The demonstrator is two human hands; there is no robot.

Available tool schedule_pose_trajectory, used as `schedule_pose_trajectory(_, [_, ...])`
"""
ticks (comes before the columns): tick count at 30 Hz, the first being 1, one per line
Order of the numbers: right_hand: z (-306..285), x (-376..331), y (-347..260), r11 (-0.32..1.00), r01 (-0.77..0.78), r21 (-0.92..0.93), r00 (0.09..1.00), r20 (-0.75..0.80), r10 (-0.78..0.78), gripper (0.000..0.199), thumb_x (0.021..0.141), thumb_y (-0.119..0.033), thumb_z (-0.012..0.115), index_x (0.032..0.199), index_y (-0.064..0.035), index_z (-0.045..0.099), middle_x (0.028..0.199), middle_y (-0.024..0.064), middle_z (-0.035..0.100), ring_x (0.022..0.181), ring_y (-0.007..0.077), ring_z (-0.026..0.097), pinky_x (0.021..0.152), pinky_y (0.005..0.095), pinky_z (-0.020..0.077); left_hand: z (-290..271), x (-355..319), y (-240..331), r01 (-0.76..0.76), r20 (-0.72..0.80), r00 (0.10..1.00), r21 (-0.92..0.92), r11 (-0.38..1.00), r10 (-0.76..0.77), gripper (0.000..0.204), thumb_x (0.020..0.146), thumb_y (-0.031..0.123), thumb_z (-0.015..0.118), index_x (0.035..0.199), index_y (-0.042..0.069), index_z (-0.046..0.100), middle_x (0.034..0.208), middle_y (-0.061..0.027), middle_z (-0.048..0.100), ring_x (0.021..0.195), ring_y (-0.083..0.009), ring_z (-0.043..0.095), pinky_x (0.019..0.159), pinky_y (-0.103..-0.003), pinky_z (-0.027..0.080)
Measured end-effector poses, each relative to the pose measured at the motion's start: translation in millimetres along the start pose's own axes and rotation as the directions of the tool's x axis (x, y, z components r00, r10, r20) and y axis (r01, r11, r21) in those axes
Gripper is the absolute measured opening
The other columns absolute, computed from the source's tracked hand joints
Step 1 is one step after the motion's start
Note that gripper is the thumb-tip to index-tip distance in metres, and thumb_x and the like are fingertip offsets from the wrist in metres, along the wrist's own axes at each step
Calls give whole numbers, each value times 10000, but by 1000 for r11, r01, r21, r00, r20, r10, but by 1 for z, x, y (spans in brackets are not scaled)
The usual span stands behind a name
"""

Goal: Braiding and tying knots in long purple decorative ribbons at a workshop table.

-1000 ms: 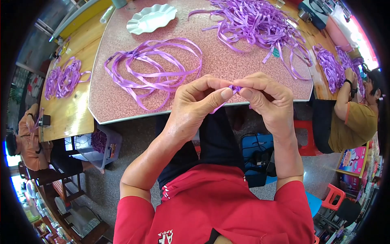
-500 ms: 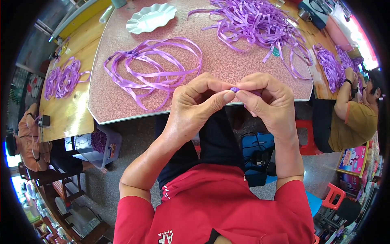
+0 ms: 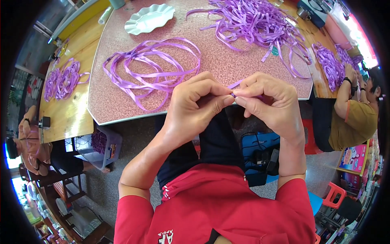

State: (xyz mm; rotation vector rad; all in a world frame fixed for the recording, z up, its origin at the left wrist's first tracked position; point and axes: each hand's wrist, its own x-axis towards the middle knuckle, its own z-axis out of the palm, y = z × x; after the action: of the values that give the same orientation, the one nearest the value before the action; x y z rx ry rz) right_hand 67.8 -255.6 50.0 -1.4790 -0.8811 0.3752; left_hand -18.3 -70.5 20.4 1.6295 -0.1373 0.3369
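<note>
Head view: two bare hands nearly meeting at centre, seen over the near edge of a speckled pink, pale-edged worktop (image 3: 227, 61). Left grip (image 3: 198, 103) narrow, thumb and forefinger pinched on a flat, narrow purple ribbon (image 3: 234, 85). Right grip (image 3: 270, 101) likewise narrow, closed by thumb and forefinger on the same piece, just beside the left fingertips. Ribbon mostly hidden by the fingers, with one short strip visible slanting up past the right forefinger; cannot tell if knotted or merely folded.

On the pink worktop, to the left beyond the hands, a loose coil of purple ribbon (image 3: 156, 76) in wide overlapping loops. Farther off and to the right, a large tangled heap of purple ribbon (image 3: 254, 24), with trailing ends spread toward the right-hand edge. Near the far left, a white, oval, scalloped dish (image 3: 150, 19), well apart from the heap.

To the left, a yellowish wooden worktop (image 3: 67, 118) bearing smaller purple ribbon bundles (image 3: 63, 79); below, a translucent plastic bin (image 3: 110, 144) with purple material inside. Beside this worktop, a seated co-worker in an orange-brown top (image 3: 28, 142). To the right, further purple bundles (image 3: 329, 67) on another wooden surface, with the hands of a second co-worker in an olive-brown top (image 3: 353, 126) close to the ribbon there.
</note>
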Motion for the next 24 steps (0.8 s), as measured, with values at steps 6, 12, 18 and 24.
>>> schedule_pose_trajectory(6, [-3,3,-1,960,-248,129,969,13,248,112,851,45,696,956,25,726,901,108,672,680,128,637,577,230,520,5,1,-7,-427,49,883,494,757,466,128,800,-55,732,909,-12,682,758,-80,586,622,-165,575,539,-270,434])
schedule_pose_trajectory(12, [4,3,12,973,-173,150,980,-73,186,131,861,20,699,989,20,727,937,106,682,694,137,648,599,228,528,1,6,-11,-309,18,944,408,859,331,111,824,-24,738,918,-24,679,806,-50,594,681,-111,562,575,-241,421])
schedule_pose_trajectory(18, [7,4,15,985,-79,152,989,-109,97,199,873,-19,707,1069,15,707,978,102,679,722,127,645,628,217,523,6,7,-19,1,-81,997,-171,985,-15,114,895,54,708,983,-11,677,899,-19,594,851,-76,576,737,-230,467])
schedule_pose_trajectory(24, [3,-1,11,988,-104,117,984,-136,119,160,883,-30,703,1036,17,696,978,98,677,712,112,634,600,205,499,8,3,-13,63,13,998,-345,936,-62,179,913,50,691,1078,5,639,970,7,572,934,-66,562,834,-226,449])
